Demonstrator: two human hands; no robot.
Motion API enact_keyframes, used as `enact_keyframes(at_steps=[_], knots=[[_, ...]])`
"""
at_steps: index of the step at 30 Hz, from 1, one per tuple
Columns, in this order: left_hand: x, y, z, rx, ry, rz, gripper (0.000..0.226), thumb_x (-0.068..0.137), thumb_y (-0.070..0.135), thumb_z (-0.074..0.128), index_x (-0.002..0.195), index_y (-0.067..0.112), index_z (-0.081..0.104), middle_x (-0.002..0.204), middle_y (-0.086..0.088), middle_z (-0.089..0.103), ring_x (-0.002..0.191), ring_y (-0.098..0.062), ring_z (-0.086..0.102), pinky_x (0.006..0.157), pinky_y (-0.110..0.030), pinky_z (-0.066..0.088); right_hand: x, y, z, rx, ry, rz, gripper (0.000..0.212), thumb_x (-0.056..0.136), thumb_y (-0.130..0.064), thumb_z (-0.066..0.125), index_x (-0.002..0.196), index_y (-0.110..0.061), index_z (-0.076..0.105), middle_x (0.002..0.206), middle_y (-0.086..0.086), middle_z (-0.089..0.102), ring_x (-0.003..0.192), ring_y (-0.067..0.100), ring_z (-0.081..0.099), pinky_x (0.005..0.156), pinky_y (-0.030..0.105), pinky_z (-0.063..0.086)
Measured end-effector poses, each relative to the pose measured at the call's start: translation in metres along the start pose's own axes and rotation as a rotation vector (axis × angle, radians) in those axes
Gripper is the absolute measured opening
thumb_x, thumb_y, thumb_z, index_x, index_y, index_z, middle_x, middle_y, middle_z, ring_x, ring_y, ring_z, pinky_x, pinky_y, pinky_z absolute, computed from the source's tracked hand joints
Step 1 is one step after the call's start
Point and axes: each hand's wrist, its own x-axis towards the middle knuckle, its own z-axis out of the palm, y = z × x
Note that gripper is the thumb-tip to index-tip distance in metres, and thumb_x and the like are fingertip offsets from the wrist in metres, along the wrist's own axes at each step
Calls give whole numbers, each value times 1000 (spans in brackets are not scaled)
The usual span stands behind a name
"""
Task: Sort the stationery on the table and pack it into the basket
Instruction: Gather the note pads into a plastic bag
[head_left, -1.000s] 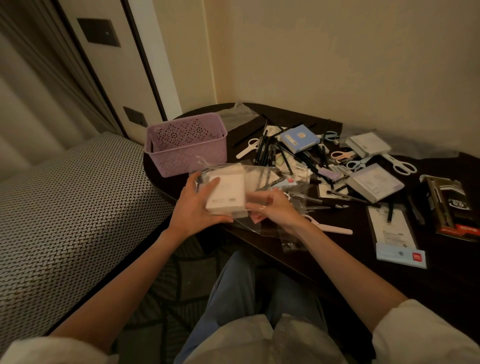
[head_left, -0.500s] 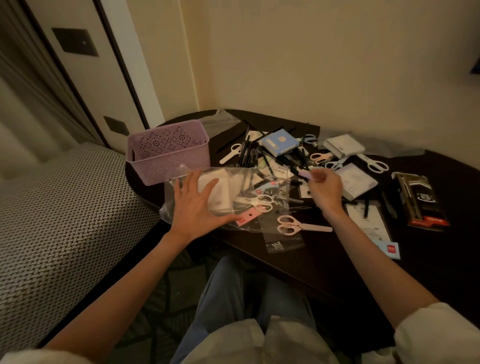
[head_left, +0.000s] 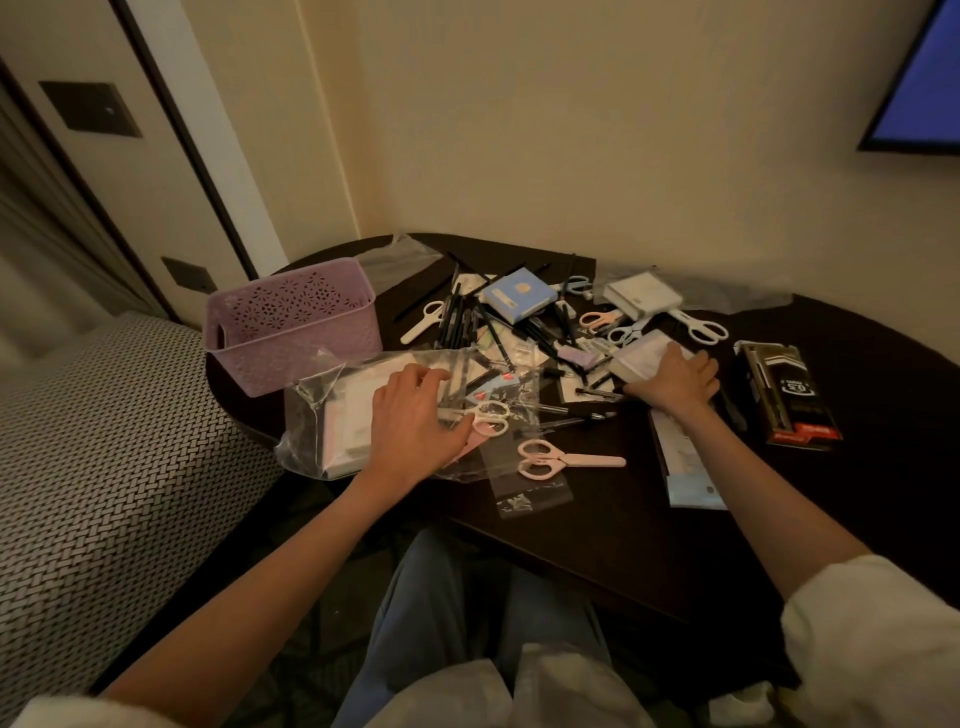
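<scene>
The lilac perforated basket (head_left: 270, 358) stands at the table's left edge. My left hand (head_left: 415, 421) lies flat, fingers apart, on a clear plastic bag (head_left: 322, 410) that holds a white box. White-handled scissors (head_left: 491, 415) lie by its fingertips. My right hand (head_left: 675, 382) reaches to the right, with its fingers curled over a white wrapped pad (head_left: 641, 356). Pink scissors (head_left: 569, 460) lie on the table between my arms. A heap of black pens (head_left: 465, 322) lies behind my left hand.
Farther back lie a blue box (head_left: 519, 299), a white box (head_left: 641, 293) and several more scissors. A black pen pack (head_left: 787, 397) lies at the right, and a flat paper packet (head_left: 685, 473) under my right forearm. A patterned bench (head_left: 104, 493) adjoins the dark table (head_left: 597, 530) at the left.
The bag with the white box went from both hands down onto the table, under my left hand. My right hand let go and moved right onto the white wrapped pad.
</scene>
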Motion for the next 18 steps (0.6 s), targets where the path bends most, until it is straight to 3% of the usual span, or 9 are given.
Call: enact_keyframes(at_steps=[5,11,15,18], knots=[[8,10,1,-41,15,-31,49,80,42,68,120,15,59,121,-6,55,112,-24,50,89,-37,40,11,-1,-4,2,-11,12,97,68,-38,83,144,-17,28,148,24,20,137,43,18,112,49,20],[18,16,-1,-55,-9,-67,40,80,35,69,113,13,60,112,-5,59,105,-21,52,79,-28,40,6,-8,-6,136,107,24,88,61,-36,88,134,-16,43,142,24,32,130,44,29,105,49,30],[21,20,-8,-56,3,-84,21,81,30,68,84,14,54,81,-1,56,79,-20,54,64,-28,33,-17,-31,-10,312,267,-228,91,61,-40,85,137,-19,41,137,18,38,127,37,32,100,40,32],[20,20,-10,-37,-53,-138,26,87,34,63,72,16,52,65,4,52,65,-16,52,55,-29,31,-41,-50,-15,473,88,-475,87,63,-38,86,137,-22,43,133,3,39,123,22,36,97,32,34]])
